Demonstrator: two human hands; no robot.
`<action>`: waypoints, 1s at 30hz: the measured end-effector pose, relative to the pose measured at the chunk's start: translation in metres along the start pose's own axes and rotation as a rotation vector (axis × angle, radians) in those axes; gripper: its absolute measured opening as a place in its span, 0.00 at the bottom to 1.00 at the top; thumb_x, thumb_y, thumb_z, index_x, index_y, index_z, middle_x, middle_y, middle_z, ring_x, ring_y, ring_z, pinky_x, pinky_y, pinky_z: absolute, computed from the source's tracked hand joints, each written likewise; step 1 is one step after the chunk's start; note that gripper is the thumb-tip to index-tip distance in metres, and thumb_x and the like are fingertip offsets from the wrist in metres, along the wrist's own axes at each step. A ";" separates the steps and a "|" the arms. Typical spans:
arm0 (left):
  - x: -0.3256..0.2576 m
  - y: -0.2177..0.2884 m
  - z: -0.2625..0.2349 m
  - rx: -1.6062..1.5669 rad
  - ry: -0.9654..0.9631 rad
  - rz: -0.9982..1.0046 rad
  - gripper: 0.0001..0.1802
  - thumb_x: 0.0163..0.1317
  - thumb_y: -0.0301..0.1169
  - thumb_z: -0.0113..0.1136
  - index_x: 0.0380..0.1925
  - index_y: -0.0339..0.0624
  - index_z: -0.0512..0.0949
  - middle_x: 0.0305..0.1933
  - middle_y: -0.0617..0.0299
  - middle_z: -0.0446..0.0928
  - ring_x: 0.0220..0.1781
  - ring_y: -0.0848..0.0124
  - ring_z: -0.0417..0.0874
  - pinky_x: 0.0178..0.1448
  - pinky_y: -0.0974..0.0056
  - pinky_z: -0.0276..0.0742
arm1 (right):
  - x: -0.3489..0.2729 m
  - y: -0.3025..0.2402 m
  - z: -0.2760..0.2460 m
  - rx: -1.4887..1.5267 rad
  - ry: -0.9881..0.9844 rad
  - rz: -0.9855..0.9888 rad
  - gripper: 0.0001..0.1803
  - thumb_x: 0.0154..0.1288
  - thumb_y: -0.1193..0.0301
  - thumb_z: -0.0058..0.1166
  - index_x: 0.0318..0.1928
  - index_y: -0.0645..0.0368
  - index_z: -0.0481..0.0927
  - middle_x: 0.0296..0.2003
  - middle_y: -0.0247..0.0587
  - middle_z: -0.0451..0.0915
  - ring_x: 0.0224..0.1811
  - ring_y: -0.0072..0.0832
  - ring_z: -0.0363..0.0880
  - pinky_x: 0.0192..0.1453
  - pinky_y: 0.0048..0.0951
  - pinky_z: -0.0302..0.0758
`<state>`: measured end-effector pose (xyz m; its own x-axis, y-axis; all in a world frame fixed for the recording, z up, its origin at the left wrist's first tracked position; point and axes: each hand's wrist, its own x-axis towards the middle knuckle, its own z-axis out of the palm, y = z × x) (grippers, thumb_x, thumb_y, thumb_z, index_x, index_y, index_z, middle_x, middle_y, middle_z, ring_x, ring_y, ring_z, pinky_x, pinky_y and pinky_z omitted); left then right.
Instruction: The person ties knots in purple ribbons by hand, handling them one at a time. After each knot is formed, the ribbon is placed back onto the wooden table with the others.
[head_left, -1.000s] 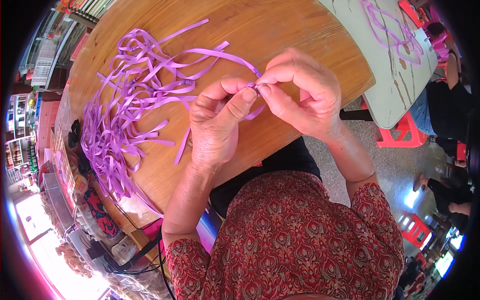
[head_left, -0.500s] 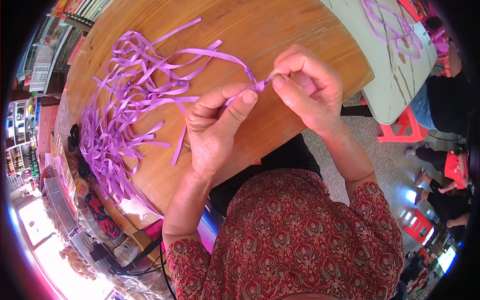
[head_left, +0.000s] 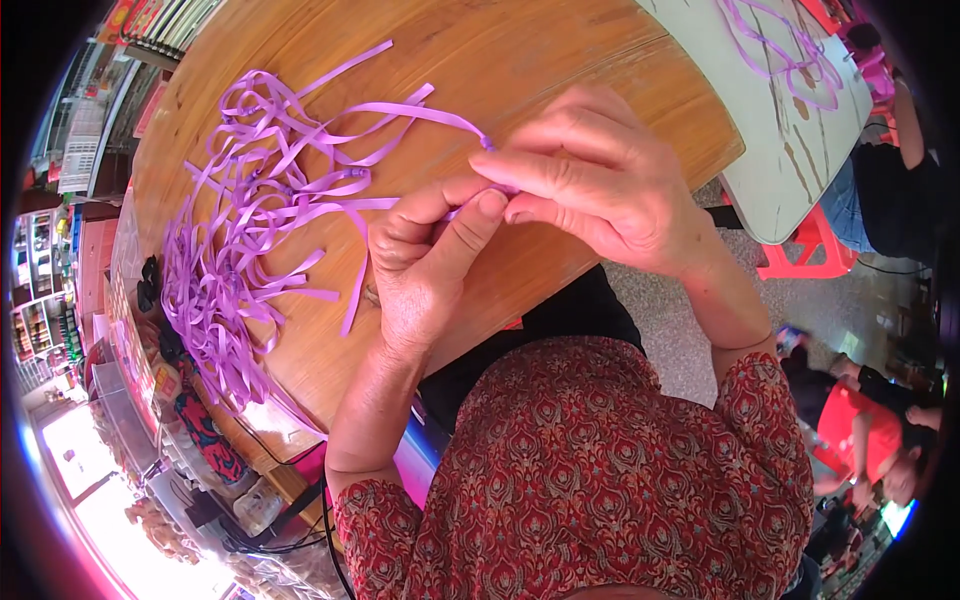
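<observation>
Glossy smooth purple ribbon strips (head_left: pixel 250 230) on a satin-finished, grained wooden table (head_left: pixel 520 60)

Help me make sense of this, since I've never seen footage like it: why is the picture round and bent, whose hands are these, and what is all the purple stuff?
The picture comes from a wide fisheye camera worn on a person's head, looking down, so straight edges bend near the rim. There is no machine: the two bare hands are the wearer's own, and the red patterned sleeves at the bottom are theirs too. The left hand and right hand meet over a round wooden table, pinching the end of one purple ribbon strip between the fingertips in a close grip. That strip trails back to a loose pile of purple ribbon strips lying on the table to the left. A pale second table with more purple ribbon stands at the upper right, and other people sit along the right edge.
</observation>
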<state>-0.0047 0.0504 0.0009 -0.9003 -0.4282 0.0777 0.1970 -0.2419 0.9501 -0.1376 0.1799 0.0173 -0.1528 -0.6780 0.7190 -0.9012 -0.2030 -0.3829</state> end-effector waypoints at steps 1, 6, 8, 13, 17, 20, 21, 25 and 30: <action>0.000 -0.001 -0.001 0.012 0.012 0.014 0.06 0.60 0.21 0.59 0.37 0.36 0.80 0.36 0.64 0.81 0.39 0.80 0.77 0.47 0.74 0.73 | -0.001 0.001 -0.002 0.000 0.000 0.000 0.21 0.42 0.71 0.67 0.42 0.61 0.82 0.32 0.37 0.77 0.33 0.32 0.74 0.37 0.29 0.70; 0.001 0.000 0.000 0.132 0.014 0.023 0.05 0.58 0.20 0.61 0.35 0.35 0.81 0.33 0.65 0.80 0.35 0.82 0.76 0.42 0.76 0.72 | -0.003 -0.001 -0.011 -0.120 -0.079 -0.030 0.14 0.39 0.77 0.65 0.32 0.61 0.80 0.28 0.34 0.73 0.29 0.30 0.71 0.33 0.30 0.67; 0.001 -0.001 -0.003 0.198 0.026 0.029 0.05 0.58 0.20 0.61 0.34 0.35 0.81 0.32 0.66 0.80 0.34 0.82 0.75 0.40 0.77 0.71 | -0.005 0.000 -0.015 -0.126 -0.095 -0.028 0.13 0.40 0.78 0.65 0.31 0.61 0.79 0.27 0.34 0.73 0.29 0.30 0.71 0.33 0.30 0.67; 0.001 0.003 -0.005 0.315 -0.024 0.038 0.04 0.57 0.20 0.62 0.33 0.35 0.81 0.28 0.68 0.78 0.31 0.83 0.74 0.37 0.77 0.70 | -0.012 0.002 -0.024 -0.123 -0.106 -0.005 0.12 0.40 0.79 0.65 0.30 0.62 0.79 0.27 0.35 0.73 0.29 0.31 0.71 0.33 0.30 0.66; 0.003 0.008 -0.002 0.242 0.077 0.017 0.04 0.57 0.20 0.62 0.33 0.36 0.81 0.28 0.69 0.78 0.30 0.84 0.73 0.37 0.77 0.70 | -0.016 0.011 -0.031 -0.098 -0.094 0.035 0.12 0.43 0.78 0.66 0.32 0.63 0.79 0.29 0.38 0.74 0.30 0.32 0.72 0.34 0.30 0.67; 0.008 0.012 -0.001 0.119 0.086 -0.097 0.03 0.57 0.20 0.62 0.32 0.36 0.81 0.28 0.70 0.78 0.30 0.84 0.73 0.37 0.77 0.69 | -0.021 0.011 -0.038 -0.042 -0.058 0.123 0.16 0.44 0.77 0.66 0.37 0.64 0.80 0.32 0.40 0.76 0.33 0.33 0.74 0.36 0.29 0.70; 0.004 0.007 -0.002 0.146 0.073 -0.095 0.03 0.57 0.20 0.62 0.32 0.36 0.81 0.28 0.70 0.78 0.30 0.84 0.72 0.37 0.77 0.69 | -0.022 0.010 -0.039 -0.001 -0.013 0.193 0.18 0.44 0.76 0.67 0.39 0.64 0.81 0.33 0.41 0.77 0.34 0.34 0.75 0.37 0.29 0.71; 0.003 0.003 0.000 0.153 0.082 -0.097 0.03 0.57 0.21 0.62 0.32 0.37 0.81 0.27 0.71 0.77 0.29 0.85 0.71 0.34 0.78 0.66 | -0.027 0.013 -0.036 0.115 0.016 0.276 0.22 0.43 0.73 0.68 0.43 0.63 0.81 0.36 0.42 0.78 0.37 0.34 0.76 0.39 0.29 0.72; 0.003 0.000 -0.004 0.105 0.057 -0.132 0.03 0.57 0.21 0.62 0.32 0.37 0.81 0.27 0.72 0.76 0.28 0.86 0.70 0.31 0.79 0.64 | -0.022 0.011 -0.017 0.085 -0.038 0.165 0.25 0.42 0.69 0.68 0.46 0.60 0.80 0.37 0.40 0.78 0.36 0.33 0.75 0.39 0.30 0.71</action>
<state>-0.0058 0.0459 0.0002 -0.8917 -0.4481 -0.0645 0.0339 -0.2080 0.9775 -0.1510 0.2046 0.0068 -0.2789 -0.7326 0.6209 -0.8273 -0.1450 -0.5427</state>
